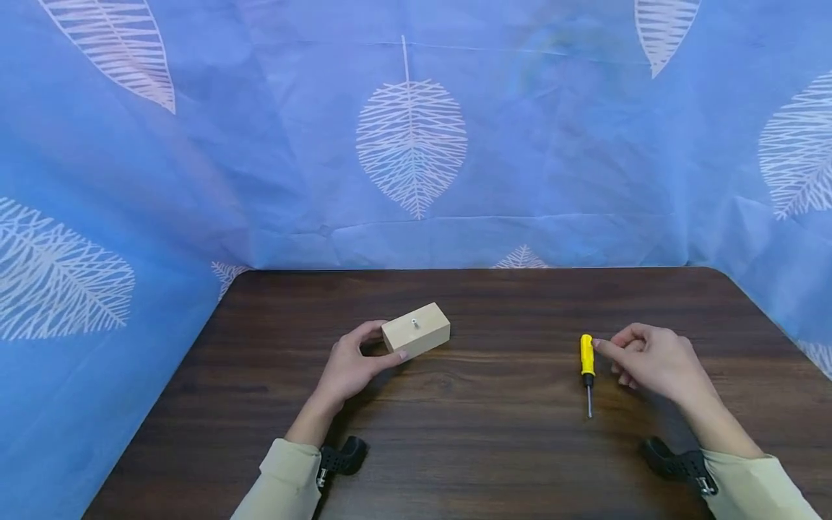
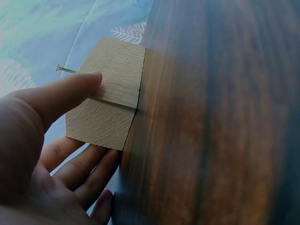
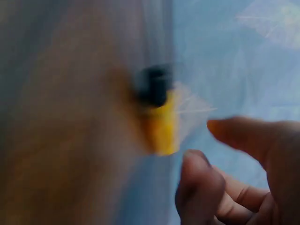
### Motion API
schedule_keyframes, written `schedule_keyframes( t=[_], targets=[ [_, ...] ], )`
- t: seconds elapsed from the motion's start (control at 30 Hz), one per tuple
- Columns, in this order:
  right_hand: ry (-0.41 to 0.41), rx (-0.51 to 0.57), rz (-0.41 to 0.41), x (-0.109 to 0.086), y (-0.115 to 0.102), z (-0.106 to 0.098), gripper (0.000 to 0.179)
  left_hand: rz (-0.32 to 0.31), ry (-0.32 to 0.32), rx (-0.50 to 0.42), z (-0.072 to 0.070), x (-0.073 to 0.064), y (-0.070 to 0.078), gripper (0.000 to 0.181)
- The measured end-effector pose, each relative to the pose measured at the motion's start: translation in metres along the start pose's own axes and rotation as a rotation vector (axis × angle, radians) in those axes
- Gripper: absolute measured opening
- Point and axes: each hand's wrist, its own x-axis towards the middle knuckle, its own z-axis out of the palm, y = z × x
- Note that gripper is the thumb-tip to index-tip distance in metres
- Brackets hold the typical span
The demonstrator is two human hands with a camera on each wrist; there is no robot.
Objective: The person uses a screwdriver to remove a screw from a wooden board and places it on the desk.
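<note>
A pale wooden block (image 1: 425, 334) rests on the dark table, with a small screw (image 1: 414, 323) standing out of its top. My left hand (image 1: 351, 367) holds the block at its left end, thumb along the near side and fingers at the far side. In the left wrist view the screw (image 2: 65, 69) shows its flared head and thread beyond my thumb. To the right lies a screwdriver (image 1: 587, 357) with a yellow handle, black collar and thin metal shaft pointing towards me. My right hand (image 1: 659, 361) is just right of its handle, fingers loosely bent. The right wrist view shows a gap between the fingertips and the blurred handle (image 3: 164, 131).
The brown wooden table (image 1: 468, 448) has rounded far corners. A blue cloth (image 1: 292, 144) with white leaf prints hangs behind it and down its sides. Each wrist wears a black camera mount, such as the left mount (image 1: 344, 456), beside a pale sleeve.
</note>
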Motion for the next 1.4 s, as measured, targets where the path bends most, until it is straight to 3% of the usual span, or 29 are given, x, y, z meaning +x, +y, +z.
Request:
schedule_keyframes(
  t=[0.17,0.33,0.5,0.63,0.87,1.03,1.17,1.3,1.4],
  targets=[
    [0.079,0.031,-0.198,-0.002,-0.051,0.016,0.030,0.004,-0.009,0.018,0.000,0.002,0.004,0.052],
    [0.088,0.147,-0.407,0.011,-0.118,0.060,0.009,-0.008,0.002,0.021,0.002,0.001,0.002,0.053],
    [0.023,0.310,-0.474,0.026,-0.169,0.105,0.023,-0.031,0.010,0.018,0.001,-0.001,0.000,0.054],
    [0.014,0.360,-0.471,0.034,-0.190,0.128,0.029,-0.037,0.004,0.008,0.000,0.000,0.000,0.053],
    [0.159,0.284,-0.509,0.037,-0.196,0.147,0.007,-0.033,-0.006,0.009,0.001,0.000,0.001,0.054],
    [0.211,0.280,-0.531,0.036,-0.193,0.139,0.004,-0.027,-0.001,-0.001,0.003,-0.001,0.001,0.054],
    [0.133,0.263,-0.391,0.031,-0.176,0.112,0.007,-0.025,-0.004,-0.003,0.005,-0.002,0.001,0.054],
    [-0.035,0.184,-0.227,0.025,-0.147,0.087,0.012,-0.005,-0.002,0.005,0.004,-0.003,0.001,0.054],
    [-0.136,0.132,-0.153,0.020,-0.126,0.076,0.014,0.000,0.001,0.013,0.002,-0.002,0.001,0.056]
  ],
)
